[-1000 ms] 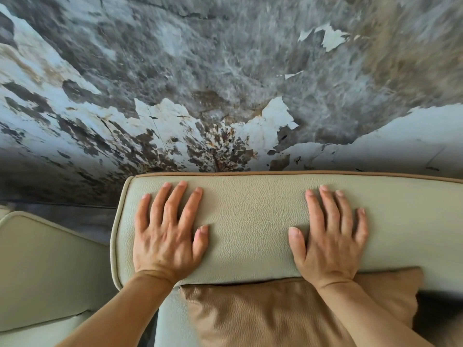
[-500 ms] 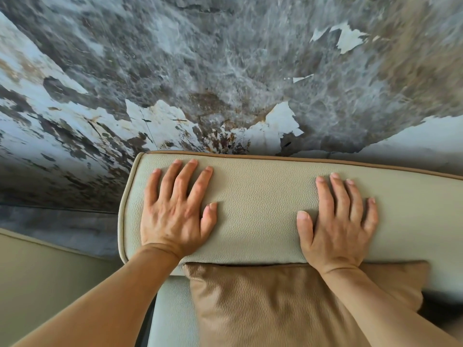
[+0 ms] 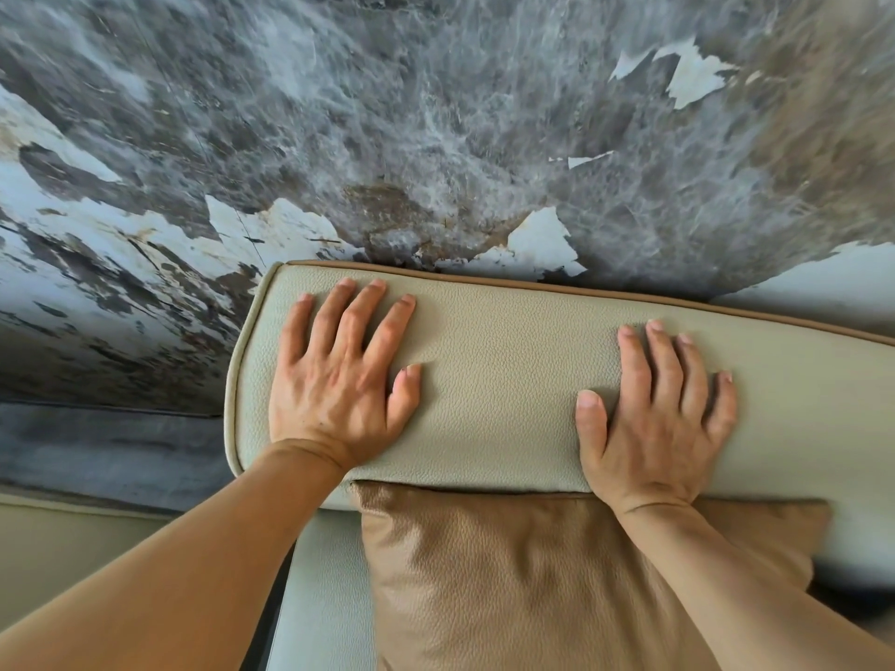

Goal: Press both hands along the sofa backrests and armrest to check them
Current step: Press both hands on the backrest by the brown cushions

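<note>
A cream leather sofa backrest (image 3: 503, 380) with tan piping along its top edge runs across the middle of the view. My left hand (image 3: 339, 380) lies flat on its left end, palm down, fingers spread. My right hand (image 3: 654, 418) lies flat further right on the same cushion, fingers pointing at the wall. Neither hand holds anything.
A tan leather cushion (image 3: 523, 583) leans against the backrest under my wrists. A second cream sofa section (image 3: 87, 549) sits at lower left, with a dark gap between the two. Behind the sofa rises a grey wall with peeling white paint (image 3: 436, 138).
The view has shifted, so the backrest and both hands sit higher and a little to the right in the frame. Both hands stay flat on the backrest in nearly the same spots.
</note>
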Motion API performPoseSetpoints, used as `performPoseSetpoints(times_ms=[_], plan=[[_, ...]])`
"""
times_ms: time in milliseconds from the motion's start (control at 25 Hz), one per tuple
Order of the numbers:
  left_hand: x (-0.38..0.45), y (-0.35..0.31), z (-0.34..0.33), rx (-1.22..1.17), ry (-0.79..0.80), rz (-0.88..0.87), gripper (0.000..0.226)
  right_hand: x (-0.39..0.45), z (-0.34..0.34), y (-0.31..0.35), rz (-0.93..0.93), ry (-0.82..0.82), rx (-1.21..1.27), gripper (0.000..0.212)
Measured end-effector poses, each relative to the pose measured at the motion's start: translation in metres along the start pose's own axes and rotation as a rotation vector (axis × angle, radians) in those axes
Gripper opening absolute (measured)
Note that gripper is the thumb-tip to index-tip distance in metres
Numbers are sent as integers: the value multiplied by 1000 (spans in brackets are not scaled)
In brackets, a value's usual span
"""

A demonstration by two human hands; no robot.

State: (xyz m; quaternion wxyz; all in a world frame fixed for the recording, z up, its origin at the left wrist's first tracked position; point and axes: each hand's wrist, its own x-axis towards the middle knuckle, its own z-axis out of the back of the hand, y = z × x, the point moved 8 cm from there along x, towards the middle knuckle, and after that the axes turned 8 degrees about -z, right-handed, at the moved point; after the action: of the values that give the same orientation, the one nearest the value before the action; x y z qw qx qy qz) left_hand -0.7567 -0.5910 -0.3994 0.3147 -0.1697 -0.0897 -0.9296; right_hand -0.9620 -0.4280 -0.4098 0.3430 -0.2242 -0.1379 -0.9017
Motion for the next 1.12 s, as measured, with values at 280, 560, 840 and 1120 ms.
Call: performPoseSetpoints(times_ms=[280,560,840,1120], plan=[[23,3,-10,-15,4,-20,60,16,-11,-1,-17,-11,-31,67],[25,5,-15,-47,-7,-39,61,18,-12,0,-20,-19,-87,67],[27,4,-15,-49,6,-48,61,19,-11,2,4,-54,-72,66],[18,3,-1,-81,216,-4,64,16,-14,1,-8,63,-16,65]])
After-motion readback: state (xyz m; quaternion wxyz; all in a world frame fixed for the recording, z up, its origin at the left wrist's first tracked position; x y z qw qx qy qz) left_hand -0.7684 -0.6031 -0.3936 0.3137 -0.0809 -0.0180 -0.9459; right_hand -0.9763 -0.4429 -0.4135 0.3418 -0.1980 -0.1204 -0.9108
